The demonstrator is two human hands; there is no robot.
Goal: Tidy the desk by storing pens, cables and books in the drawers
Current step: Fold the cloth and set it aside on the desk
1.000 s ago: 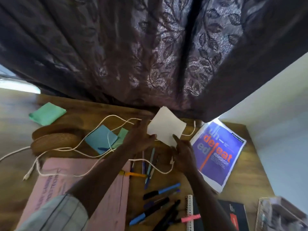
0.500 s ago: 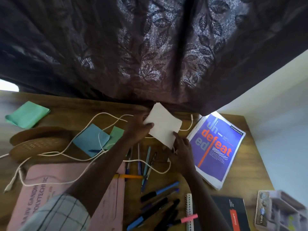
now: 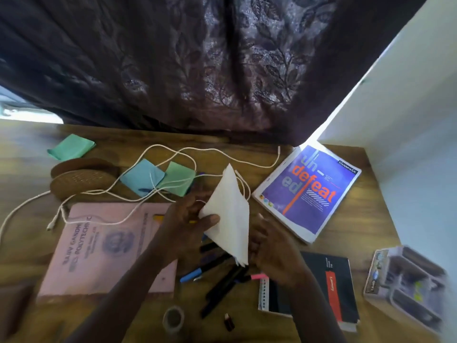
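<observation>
Pink book (image 3: pixel 103 246): left on desk (image 3: pixel 358 233), lettering blurred, corner under the left arm. Purple book (image 3: pixel 306 191): flat at right. White paper (image 3: pixel 227 214): folded, pinched by left hand (image 3: pixel 185 219); right hand (image 3: pixel 272 253) at its lower edge, grip unclear. Pens (image 3: pixel 222 280): scattered beneath, partly hidden.

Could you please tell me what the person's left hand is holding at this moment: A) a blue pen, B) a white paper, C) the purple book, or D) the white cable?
B: the left hand has its grip on the white paper, thumb pressed on top, while the cable and the purple book lie on the desk.
</observation>
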